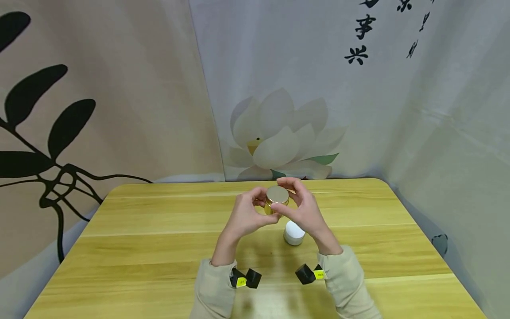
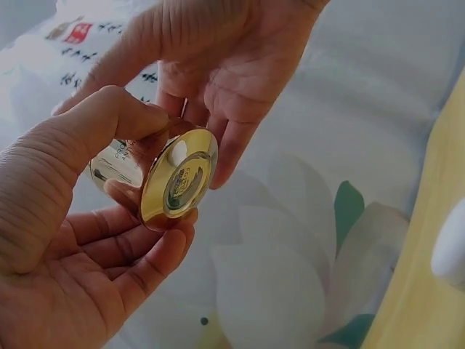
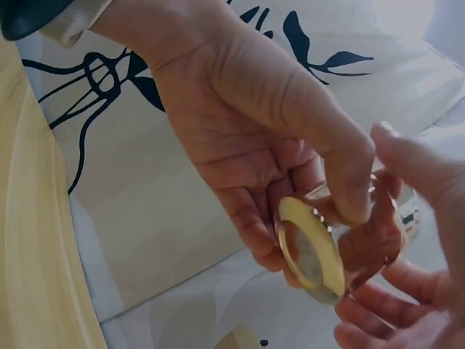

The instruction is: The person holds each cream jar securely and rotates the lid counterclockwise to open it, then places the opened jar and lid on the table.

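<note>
A shiny gold jar (image 1: 276,195) with a flat, round top is up over the far part of the table. My left hand (image 1: 248,215) grips it from the left, thumb on one side and fingers on the other. From the right, my right hand (image 1: 304,212) holds it too, its thumb across the near side. The left wrist view shows the gold round base (image 2: 178,182) with small raised marks, and dark print on the jar's side. In the right wrist view the gold rim (image 3: 330,265) faces the camera below my right thumb.
On the wooden table (image 1: 159,252), just nearer than the hands, stands a small white round jar (image 1: 294,234). A cloth backdrop (image 1: 167,88) with leaves, a lotus and black characters hangs behind the table's far edge. Small black cameras (image 1: 253,278) are strapped at both wrists.
</note>
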A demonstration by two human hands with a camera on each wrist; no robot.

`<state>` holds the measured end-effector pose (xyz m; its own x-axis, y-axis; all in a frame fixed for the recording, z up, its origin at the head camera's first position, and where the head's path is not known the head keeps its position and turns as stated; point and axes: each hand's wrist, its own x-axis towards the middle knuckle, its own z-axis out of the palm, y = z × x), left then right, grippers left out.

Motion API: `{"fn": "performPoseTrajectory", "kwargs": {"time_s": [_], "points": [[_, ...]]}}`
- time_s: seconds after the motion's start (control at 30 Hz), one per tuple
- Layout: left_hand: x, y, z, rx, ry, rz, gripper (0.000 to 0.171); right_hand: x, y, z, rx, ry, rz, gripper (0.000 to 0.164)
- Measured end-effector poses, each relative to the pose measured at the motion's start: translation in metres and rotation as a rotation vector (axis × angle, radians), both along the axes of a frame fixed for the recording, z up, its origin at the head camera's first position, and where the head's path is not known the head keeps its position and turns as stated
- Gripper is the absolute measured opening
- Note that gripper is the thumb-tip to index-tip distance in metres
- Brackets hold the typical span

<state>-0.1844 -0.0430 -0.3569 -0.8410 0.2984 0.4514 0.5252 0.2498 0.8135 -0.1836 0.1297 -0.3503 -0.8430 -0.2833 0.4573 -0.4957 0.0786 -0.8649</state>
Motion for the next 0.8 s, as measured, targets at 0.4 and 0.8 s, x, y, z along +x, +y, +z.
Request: {"fn": "performPoseTrajectory", "kwargs": {"time_s": [0.4, 0.8], "points": [[-0.0019, -0.0022, -0.0028, 0.018, 0.000, -0.008, 0.032, -0.0019, 0.0011, -0.0024, 0.029, 0.078, 0.047, 0.041], [-0.0015, -0.0056, -0.0047, 0.019, -0.018, 0.006, 0.033, -0.0023, -0.0009, -0.0058, 0.022, 0.050, -0.013, 0.032]]}}
